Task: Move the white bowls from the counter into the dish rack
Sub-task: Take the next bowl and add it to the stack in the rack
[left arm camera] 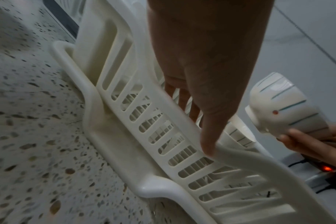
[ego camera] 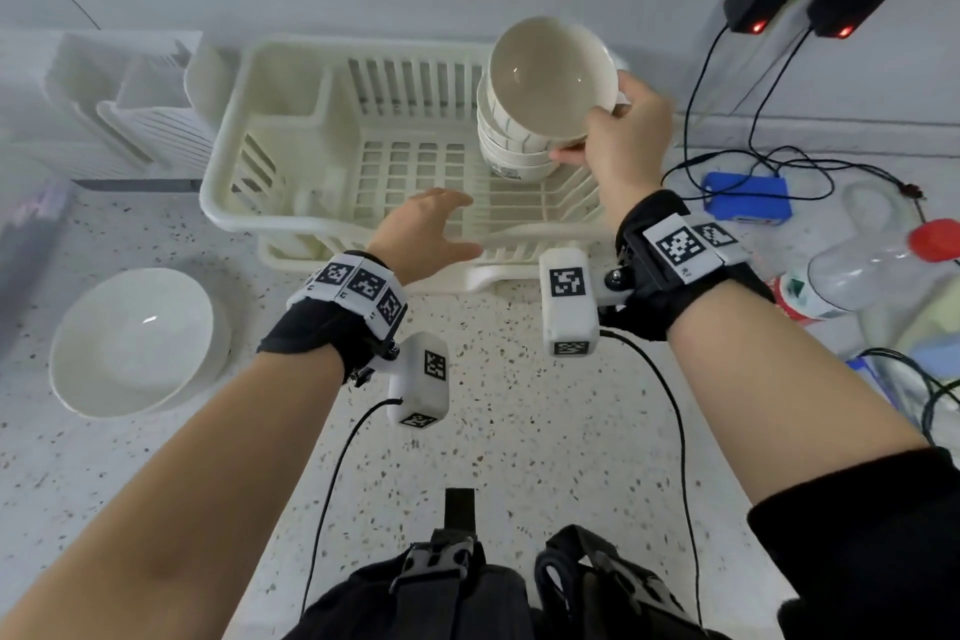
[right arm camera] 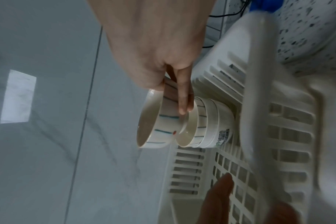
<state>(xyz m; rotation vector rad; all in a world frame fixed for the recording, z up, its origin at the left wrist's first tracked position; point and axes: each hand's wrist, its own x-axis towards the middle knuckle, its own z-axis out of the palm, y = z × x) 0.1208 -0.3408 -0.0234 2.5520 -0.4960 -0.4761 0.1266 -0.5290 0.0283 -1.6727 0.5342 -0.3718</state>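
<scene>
Item: striped white bowl (ego camera: 551,79), gripped at its rim by the right hand (ego camera: 621,133), thumb inside and fingers curled round the outer wall; it was held tilted, mouth turned toward the person, directly above and just touching the nested stack of bowls (ego camera: 514,156) already lying in the right rear corner of the dish rack (ego camera: 270,130); in the right wrist view the foot of the held bowl was seen entering the mouth of the topmost stacked bowl, so the axis of the bowl was judged nearly aligned with that of the stack; the remaining move was judged a short seating into the stack. Left hand (ego camera: 426,229): fingers spread and relaxed, nothing held, over the near rim of the rack, the thumb apparently resting on it. Outstanding: plain white bowls (ego camera: 132,340), nested on the speckled counter (ego camera: 493,431) left of the rack, nearer the left hand.
</scene>
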